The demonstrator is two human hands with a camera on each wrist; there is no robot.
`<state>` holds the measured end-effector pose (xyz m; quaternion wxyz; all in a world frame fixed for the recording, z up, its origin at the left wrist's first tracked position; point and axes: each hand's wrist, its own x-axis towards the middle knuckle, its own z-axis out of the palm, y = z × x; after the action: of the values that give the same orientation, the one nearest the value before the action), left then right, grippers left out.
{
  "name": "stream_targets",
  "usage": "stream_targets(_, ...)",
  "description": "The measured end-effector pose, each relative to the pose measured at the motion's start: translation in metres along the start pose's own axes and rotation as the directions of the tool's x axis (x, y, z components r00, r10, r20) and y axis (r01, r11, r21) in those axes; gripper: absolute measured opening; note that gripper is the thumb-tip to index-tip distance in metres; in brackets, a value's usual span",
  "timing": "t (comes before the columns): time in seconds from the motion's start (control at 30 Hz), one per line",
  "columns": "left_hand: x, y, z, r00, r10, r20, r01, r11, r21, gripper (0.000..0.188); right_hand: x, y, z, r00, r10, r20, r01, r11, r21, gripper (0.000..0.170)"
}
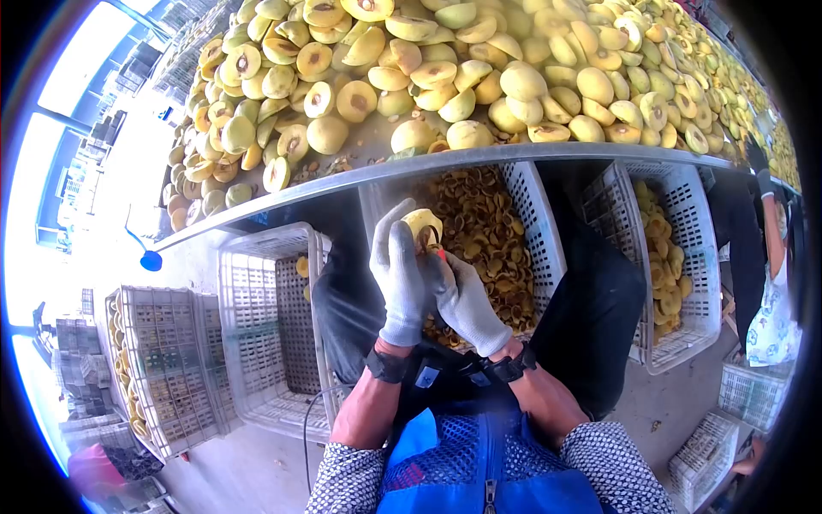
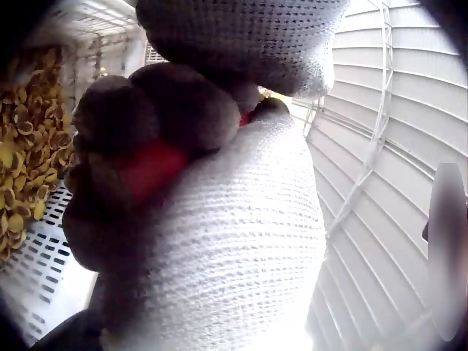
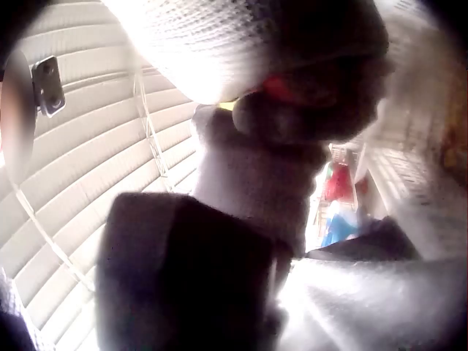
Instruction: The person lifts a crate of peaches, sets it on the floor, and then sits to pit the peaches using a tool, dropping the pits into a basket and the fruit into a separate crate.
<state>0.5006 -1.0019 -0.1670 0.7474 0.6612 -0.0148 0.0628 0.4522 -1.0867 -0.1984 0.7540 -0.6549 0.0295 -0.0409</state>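
Both hands wear white gloves with dark grey fingers. The left hand (image 1: pixel 399 278) grips a yellow fruit half (image 1: pixel 418 223), whose brown inner side faces the right hand (image 1: pixel 471 301). Curled fingers of the right hand hold a red handle (image 1: pixel 442 254) against the fruit. In the left wrist view the right hand (image 2: pixel 212 212) wraps round the red handle (image 2: pixel 152 172), with the left hand (image 2: pixel 241 44) above it. The right wrist view is dark; a bit of red handle (image 3: pixel 278 88) shows. The handle's far end is hidden.
A metal-edged table (image 1: pixel 479 158) heaped with fruit halves (image 1: pixel 522 81) lies ahead. Below its edge stand a crate (image 1: pixel 535 206) of brown pieces between the knees, a crate (image 1: pixel 698 248) of yellow pieces at right, and a crate (image 1: pixel 257 321) at left.
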Motion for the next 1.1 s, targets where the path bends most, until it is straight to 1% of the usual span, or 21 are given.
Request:
stream_targets(0.1,0.001,-0.007,0.002,1.0,-0.014,-0.025,0.014,1.0,-0.019,0.044,0.002,0.0,-0.005,1.0,0.016,0.007,-0.015,0.997,-0.074,0.029)
stream_targets(0.17,0.0,-0.006,0.004,0.999,-0.034,-0.028,0.033,0.998,-0.047,0.043,0.003,0.004,-0.004,1.0,-0.008,-0.014,0.007,1.0,-0.027,0.029)
stream_targets(0.2,0.001,-0.006,0.005,0.999,-0.028,-0.029,0.027,0.999,-0.037,0.043,0.004,0.005,-0.003,1.0,-0.019,-0.024,0.019,1.0,-0.004,0.03)
stream_targets(0.37,0.004,-0.005,0.001,1.0,-0.018,-0.011,0.019,0.997,0.072,0.041,0.005,0.003,-0.006,0.996,0.076,0.047,-0.073,0.995,-0.067,0.036)
stream_targets(0.43,0.01,-0.01,-0.007,0.998,-0.012,0.068,0.008,0.998,0.056,0.042,0.003,0.0,-0.009,0.994,0.086,0.064,-0.078,0.99,-0.119,0.038)
stream_targets(0.47,0.013,-0.012,-0.011,0.995,-0.029,0.1,0.025,0.999,0.043,0.035,0.0,0.0,-0.009,0.995,0.078,0.067,-0.068,0.987,-0.147,0.04)
stream_targets(0.5,0.018,-0.008,-0.016,0.965,-0.168,0.201,0.176,0.984,-0.022,0.038,-0.003,-0.001,-0.01,0.995,0.069,0.072,-0.056,0.983,-0.173,0.042)
stream_targets(0.53,0.024,-0.005,-0.023,0.927,-0.208,0.311,0.212,0.977,0.022,0.039,-0.001,-0.008,-0.014,0.929,0.298,0.219,-0.305,0.952,-0.003,0.049)
stream_targets(0.57,0.031,-0.001,-0.028,0.875,-0.247,0.417,0.241,0.968,0.068,0.041,-0.005,-0.015,-0.015,0.881,0.384,0.278,-0.43,0.894,0.127,0.051)
stream_targets(0.6,0.036,0.007,-0.03,0.823,-0.313,0.474,0.278,0.95,0.144,0.044,-0.011,-0.023,-0.015,0.822,0.452,0.347,-0.545,0.802,0.246,0.053)
stream_targets(0.63,0.044,0.007,-0.033,0.783,-0.333,0.526,0.228,0.94,0.255,0.049,-0.016,-0.027,-0.013,0.754,0.502,0.423,-0.647,0.678,0.349,0.055)
stream_targets(0.67,0.045,0.012,-0.031,0.781,-0.35,0.518,0.224,0.93,0.29,0.046,-0.018,-0.028,-0.009,0.769,0.488,0.413,-0.631,0.685,0.365,0.06)
stream_targets(0.7,0.044,0.019,-0.027,0.78,-0.365,0.509,0.218,0.92,0.325,0.044,-0.018,-0.028,-0.01,0.759,0.452,0.468,-0.642,0.638,0.425,0.06)
stream_targets(0.77,0.035,0.013,-0.024,0.858,-0.149,0.492,-0.017,0.948,0.317,0.041,-0.018,-0.027,-0.012,0.744,0.363,0.561,-0.66,0.527,0.535,0.059)
stream_targets(0.8,0.027,0.011,-0.02,0.892,-0.059,0.448,-0.043,0.976,0.213,0.042,-0.016,-0.035,-0.011,0.739,0.402,0.541,-0.67,0.527,0.523,0.067)
stream_targets(0.9,0.022,0.006,-0.02,0.888,-0.157,0.431,0.12,0.986,0.113,0.046,-0.017,-0.032,-0.018,0.748,0.439,0.498,-0.646,0.653,0.395,0.066)
stream_targets(0.93,0.029,0.007,-0.026,0.812,-0.274,0.515,0.268,0.96,0.088,0.053,-0.017,-0.032,-0.018,0.747,0.422,0.514,-0.633,0.689,0.353,0.066)
stream_targets(0.97,0.03,-0.001,-0.032,0.738,-0.286,0.611,0.399,0.915,-0.054,0.058,-0.019,-0.033,-0.017,0.727,0.421,0.543,-0.658,0.652,0.376,0.065)
stream_targets(1.03,0.035,0.0,-0.035,0.659,-0.308,0.686,0.408,0.913,0.017,0.062,-0.024,-0.034,-0.013,0.7,0.401,0.591,-0.693,0.579,0.429,0.062)
stream_targets(1.07,0.037,0.001,-0.035,0.627,-0.315,0.712,0.401,0.915,0.052,0.062,-0.026,-0.034,-0.01,0.694,0.386,0.607,-0.709,0.512,0.485,0.063)
stream_targets(1.1,0.034,0.004,-0.032,0.673,-0.301,0.675,0.393,0.919,0.018,0.06,-0.026,-0.032,-0.011,0.678,0.365,0.638,-0.728,0.451,0.516,0.063)
